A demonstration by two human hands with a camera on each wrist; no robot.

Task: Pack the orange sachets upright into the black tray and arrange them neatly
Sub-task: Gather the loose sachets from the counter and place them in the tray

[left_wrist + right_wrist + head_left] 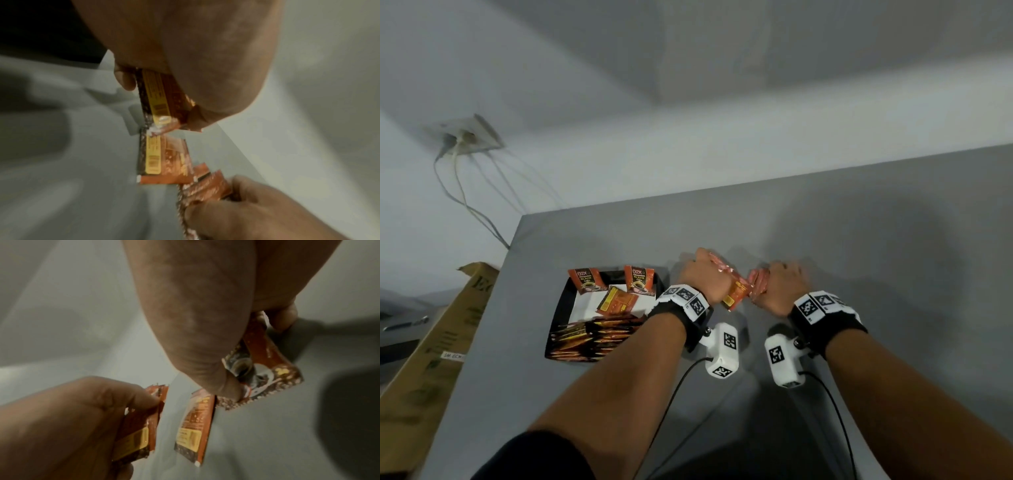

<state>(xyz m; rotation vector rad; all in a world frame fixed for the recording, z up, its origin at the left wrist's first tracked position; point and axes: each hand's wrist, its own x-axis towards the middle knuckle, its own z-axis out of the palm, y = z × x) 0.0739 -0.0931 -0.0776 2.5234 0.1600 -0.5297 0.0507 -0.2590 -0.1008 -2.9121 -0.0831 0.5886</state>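
The black tray [562, 301] lies on the grey table, left of my hands. Several orange sachets [592, 337] stand packed in a row at its near end. Two more [585, 281] lean on its far wall, and one [618, 301] lies flat in the middle. To the right of the tray, my left hand [703, 279] grips a small bunch of sachets [160, 97]. Close beside it, my right hand [782, 281] grips another bunch [267, 366]. One sachet [736, 294] hangs between the hands; which hand holds it I cannot tell.
A cardboard box [438, 342] leans beside the table's left edge. A wall socket [469, 137] with cables hangs behind the table's far left corner. The grey tabletop [876, 240] stretches out to the right of my hands.
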